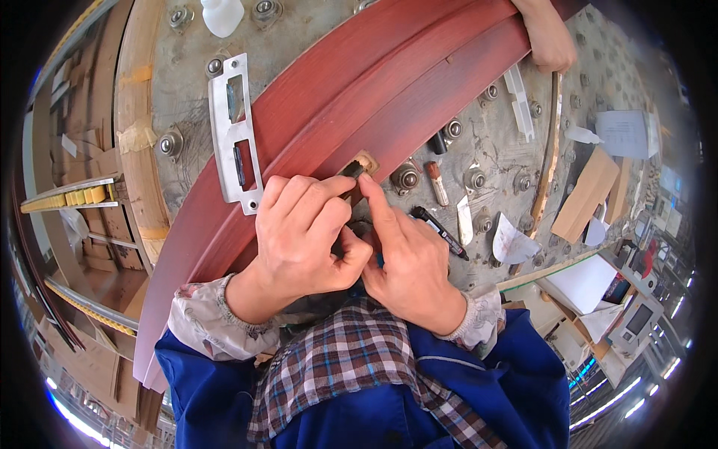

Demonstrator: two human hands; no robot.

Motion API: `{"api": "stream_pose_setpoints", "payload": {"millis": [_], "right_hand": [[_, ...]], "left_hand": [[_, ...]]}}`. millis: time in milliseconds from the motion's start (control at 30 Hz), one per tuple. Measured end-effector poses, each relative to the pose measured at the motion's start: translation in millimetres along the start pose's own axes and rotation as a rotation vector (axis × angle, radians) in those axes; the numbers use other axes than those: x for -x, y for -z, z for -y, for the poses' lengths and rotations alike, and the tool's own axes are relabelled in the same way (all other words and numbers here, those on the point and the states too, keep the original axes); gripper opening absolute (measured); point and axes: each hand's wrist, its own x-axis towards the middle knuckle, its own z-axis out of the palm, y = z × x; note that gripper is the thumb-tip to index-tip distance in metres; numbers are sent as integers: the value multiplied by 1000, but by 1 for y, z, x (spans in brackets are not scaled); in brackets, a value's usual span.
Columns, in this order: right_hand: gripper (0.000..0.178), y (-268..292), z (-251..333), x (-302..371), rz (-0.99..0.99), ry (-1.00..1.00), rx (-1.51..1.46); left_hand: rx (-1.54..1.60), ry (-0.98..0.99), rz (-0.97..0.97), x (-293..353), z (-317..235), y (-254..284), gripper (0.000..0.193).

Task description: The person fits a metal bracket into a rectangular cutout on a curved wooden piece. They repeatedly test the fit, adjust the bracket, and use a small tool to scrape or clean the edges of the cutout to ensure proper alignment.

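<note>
My left hand point(303, 232) is closed, pinching a small dark piece point(351, 170) whose kind I cannot make out. The piece is at a small cutout point(366, 160) with bare wood in the edge of a red-brown wooden board point(396, 82). Against the same spot presses the stretched index finger of my right hand point(415, 262). Its other fingers are curled, and what they hold, if anything, is hidden. A silvery metal strike plate point(217, 138) with two rectangular openings rests on the board, left of my hands. Another person's hand point(550, 41) lies at the board's far right end.
Ball rollers point(406, 177) stud the grey worktable point(187, 93). Right of the board lie a small brush point(436, 183), a black marker point(441, 232), a metal strip point(518, 101) and cardboard point(585, 196). A white bottle point(222, 15) stands at the far left.
</note>
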Motion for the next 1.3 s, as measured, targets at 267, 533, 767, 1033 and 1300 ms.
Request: {"api": "stream_pose_setpoints", "payload": {"millis": [267, 533, 767, 1033, 1300], "right_hand": [[56, 0, -5, 20, -17, -167, -125], [54, 0, -6, 20, -31, -197, -205], [60, -7, -10, 17, -161, -83, -221], [65, 5, -6, -7, 24, 81, 200], [67, -1, -3, -7, -49, 58, 112]], "left_hand": [[57, 69, 161, -6, -6, 6, 23], [83, 30, 257, -10, -1, 10, 23], [91, 39, 173, -12, -3, 5, 24], [201, 43, -53, -4, -2, 20, 21], [-552, 484, -1, -3, 24, 53, 45]]}}
